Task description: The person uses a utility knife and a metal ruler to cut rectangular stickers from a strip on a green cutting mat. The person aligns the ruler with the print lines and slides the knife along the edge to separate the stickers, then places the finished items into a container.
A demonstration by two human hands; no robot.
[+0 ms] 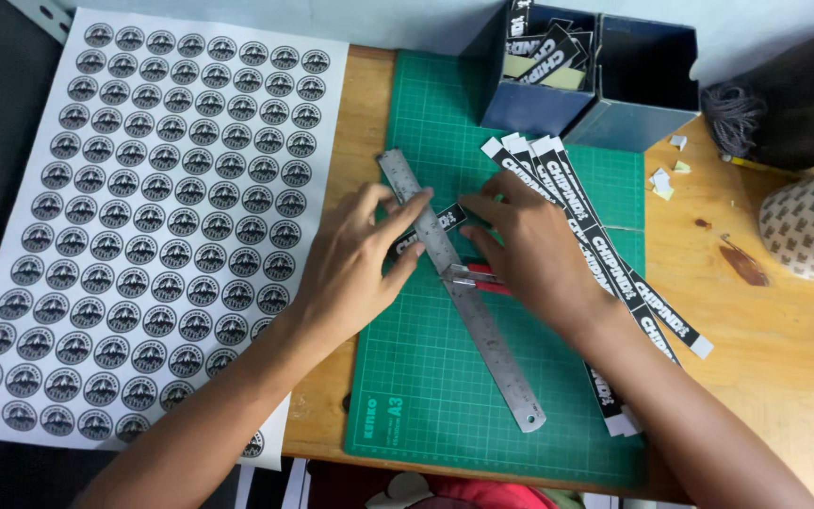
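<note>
Left hand (355, 259) flat on steel ruler (459, 283), right hand (529, 250) pinching black label strip (431, 229) on green mat (426, 368).

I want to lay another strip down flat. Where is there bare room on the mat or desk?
Bare green cutting mat below the left hand, left of the steel ruler. Bare wooden desk right of the black strips. Crowded around both hands and the blue boxes.

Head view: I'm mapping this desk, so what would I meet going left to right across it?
Sheet of round stickers → left hand → metal ruler → right hand → long black label strips → patterned pouch.
</note>
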